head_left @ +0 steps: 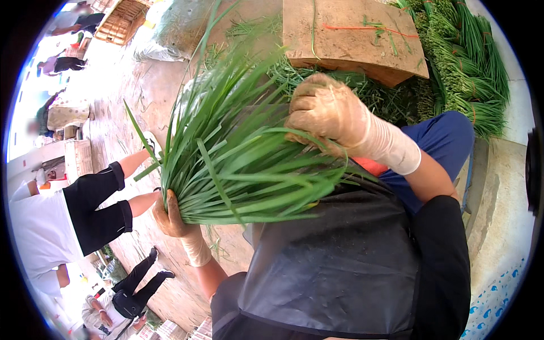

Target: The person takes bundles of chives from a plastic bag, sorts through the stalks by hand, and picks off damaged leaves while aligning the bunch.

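Note:
A large loose bunch of garlic chives (243, 175) fans out across the middle, its long flat green leaves spreading up and to the right. At its gathered lower left end, my left hand (173, 218) is closed round the bunch, in a stained cream glove. My right hand (328, 107), gloved too, is raised beside the right side of the fan with its fingers curled in. Leaves reach just under it, but whatever its fingers hold is hidden. Below the leaves lies the black apron (334, 260) over my lap.
Ahead stands a wooden board (351, 34) with an orange string (368, 28) on it. Tied green bundles (453, 62) are stacked at the far right. Leaf scraps lie on the floor. A standing person (93, 204) is close on the left, with others behind.

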`<act>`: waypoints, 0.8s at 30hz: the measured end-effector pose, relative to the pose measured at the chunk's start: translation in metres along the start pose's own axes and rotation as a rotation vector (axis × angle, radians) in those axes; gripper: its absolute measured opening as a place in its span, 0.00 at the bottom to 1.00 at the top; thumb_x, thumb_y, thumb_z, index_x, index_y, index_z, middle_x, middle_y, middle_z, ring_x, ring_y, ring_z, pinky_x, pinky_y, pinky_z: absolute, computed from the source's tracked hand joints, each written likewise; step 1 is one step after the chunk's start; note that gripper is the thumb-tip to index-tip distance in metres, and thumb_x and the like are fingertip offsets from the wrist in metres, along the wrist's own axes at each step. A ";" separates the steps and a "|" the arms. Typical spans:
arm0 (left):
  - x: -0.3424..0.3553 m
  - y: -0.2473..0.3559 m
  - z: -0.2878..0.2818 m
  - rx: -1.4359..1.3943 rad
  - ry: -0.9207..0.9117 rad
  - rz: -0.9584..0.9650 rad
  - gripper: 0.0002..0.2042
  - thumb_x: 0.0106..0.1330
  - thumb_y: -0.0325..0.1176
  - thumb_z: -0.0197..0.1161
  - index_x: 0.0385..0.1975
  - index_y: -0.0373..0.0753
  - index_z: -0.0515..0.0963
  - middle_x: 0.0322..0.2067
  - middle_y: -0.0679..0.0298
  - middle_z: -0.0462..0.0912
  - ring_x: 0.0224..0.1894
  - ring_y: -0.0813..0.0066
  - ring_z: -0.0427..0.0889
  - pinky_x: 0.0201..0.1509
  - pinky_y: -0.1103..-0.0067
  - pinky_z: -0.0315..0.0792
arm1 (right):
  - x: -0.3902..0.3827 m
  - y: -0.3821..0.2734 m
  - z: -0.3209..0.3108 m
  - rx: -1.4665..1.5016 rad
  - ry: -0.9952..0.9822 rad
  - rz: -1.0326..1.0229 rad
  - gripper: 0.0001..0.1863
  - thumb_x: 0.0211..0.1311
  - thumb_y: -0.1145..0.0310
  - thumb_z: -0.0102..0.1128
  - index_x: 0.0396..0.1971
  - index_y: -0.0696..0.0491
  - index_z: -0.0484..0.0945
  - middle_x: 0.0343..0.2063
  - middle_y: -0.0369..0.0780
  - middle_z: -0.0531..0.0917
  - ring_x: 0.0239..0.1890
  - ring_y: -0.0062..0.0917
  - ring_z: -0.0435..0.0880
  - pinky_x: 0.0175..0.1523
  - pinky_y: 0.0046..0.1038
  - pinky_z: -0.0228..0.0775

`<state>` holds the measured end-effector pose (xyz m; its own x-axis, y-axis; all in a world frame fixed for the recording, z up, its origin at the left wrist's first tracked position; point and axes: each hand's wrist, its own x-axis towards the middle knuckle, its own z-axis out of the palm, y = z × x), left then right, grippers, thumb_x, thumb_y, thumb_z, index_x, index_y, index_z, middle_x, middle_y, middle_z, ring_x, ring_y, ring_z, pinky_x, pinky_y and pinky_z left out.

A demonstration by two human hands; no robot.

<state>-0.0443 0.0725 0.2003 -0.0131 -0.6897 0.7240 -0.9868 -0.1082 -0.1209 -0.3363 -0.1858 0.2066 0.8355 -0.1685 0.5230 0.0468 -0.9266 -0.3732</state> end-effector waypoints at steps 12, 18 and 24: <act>-0.025 -0.012 -0.013 -0.033 -0.073 -0.072 0.20 0.54 0.32 0.67 0.48 0.37 0.78 0.40 0.52 0.81 0.37 0.56 0.80 0.40 0.68 0.74 | 0.004 0.040 0.014 -0.329 0.039 0.342 0.33 0.49 0.54 0.69 0.57 0.46 0.71 0.51 0.42 0.75 0.51 0.39 0.76 0.54 0.36 0.70; -0.017 -0.003 -0.003 -0.189 -0.105 -0.128 0.19 0.54 0.28 0.66 0.48 0.33 0.78 0.40 0.52 0.81 0.39 0.57 0.80 0.43 0.69 0.74 | 0.056 0.052 0.043 -0.109 -0.245 0.149 0.28 0.52 0.58 0.66 0.53 0.52 0.74 0.44 0.44 0.79 0.47 0.38 0.79 0.50 0.37 0.72; -0.040 -0.007 0.009 -1.079 -0.459 -1.278 0.20 0.56 0.28 0.66 0.49 0.32 0.75 0.44 0.61 0.80 0.42 0.69 0.79 0.45 0.76 0.74 | 0.008 0.061 0.037 0.711 -0.237 0.357 0.17 0.61 0.58 0.58 0.43 0.55 0.79 0.32 0.40 0.85 0.41 0.28 0.83 0.45 0.31 0.73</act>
<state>-0.0351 0.0941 0.1663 0.6530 -0.7089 -0.2667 0.0054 -0.3478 0.9376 -0.3068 -0.2317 0.1598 0.9553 -0.2629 0.1354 0.0252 -0.3840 -0.9230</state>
